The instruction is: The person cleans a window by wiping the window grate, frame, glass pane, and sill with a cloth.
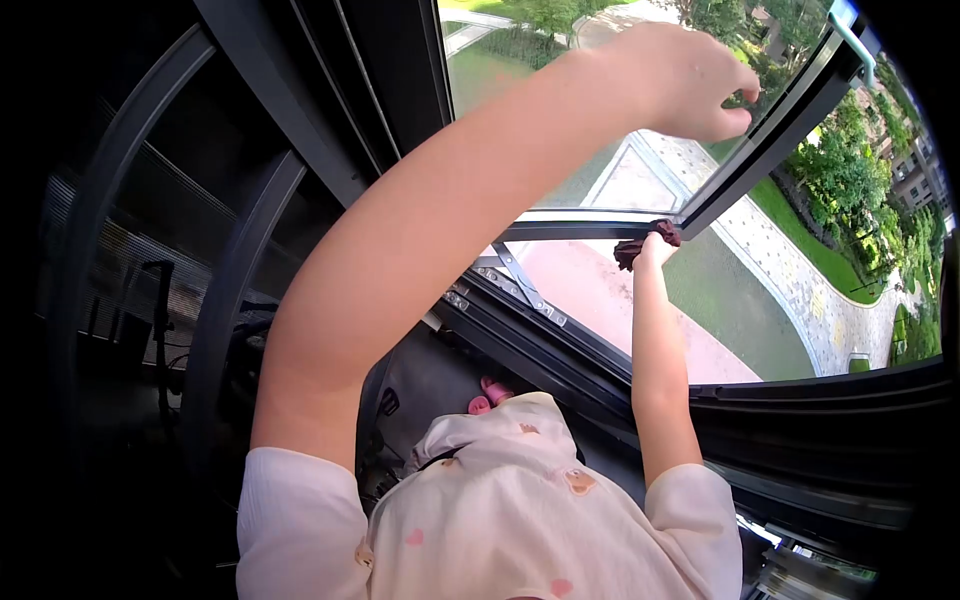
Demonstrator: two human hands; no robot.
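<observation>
Across the upper middle of the head view reaches my left arm. My left hand [695,85] is in front of the glass pane [630,165], with its fingers bent and a gap between fingers and thumb; I see nothing in it. My right hand [655,250] is closed on a dark maroon cloth [630,252] at the lower corner of the opened window sash [740,160]. The cloth touches the sash's dark bottom rail, and part of it is hidden behind my fingers. A pale blue handle [855,48] sits at the sash's upper right end.
A metal hinge arm [522,280] links the sash to the black window frame [590,345]. Dark curved rails [245,240] stand at left. Pink items [487,396] lie low beyond my shirt. Outside, far below, are a paved path [775,260], grass and trees.
</observation>
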